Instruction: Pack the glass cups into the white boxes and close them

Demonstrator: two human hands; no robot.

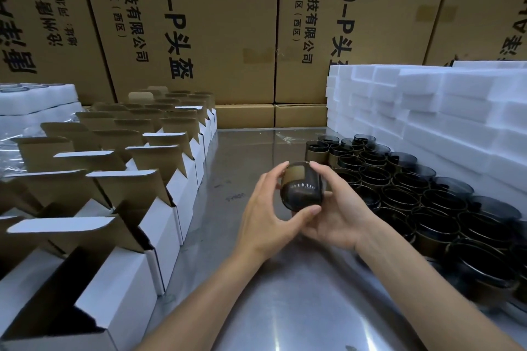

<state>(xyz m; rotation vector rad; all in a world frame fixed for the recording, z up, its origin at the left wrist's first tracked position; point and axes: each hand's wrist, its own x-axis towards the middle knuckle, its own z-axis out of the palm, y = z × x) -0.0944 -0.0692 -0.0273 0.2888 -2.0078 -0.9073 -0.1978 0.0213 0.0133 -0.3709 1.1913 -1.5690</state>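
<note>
A dark smoked glass cup [301,188] with a brown paper band is held over the metal table [245,168], tilted with its base toward me. My left hand [271,216] grips it from the left, thumb under its near side. My right hand [336,214] cradles it from the right and below, with a fingertip on its top edge. Several more dark cups [405,188] stand packed together on the right. Rows of open white boxes [159,208] with raised brown-lined flaps fill the left side.
Stacked white foam blocks [427,105] rise behind the cups at the right. White foam trays [37,100] lie at the far left. Large brown cartons [222,23] wall off the back. A bare strip of table runs between boxes and cups.
</note>
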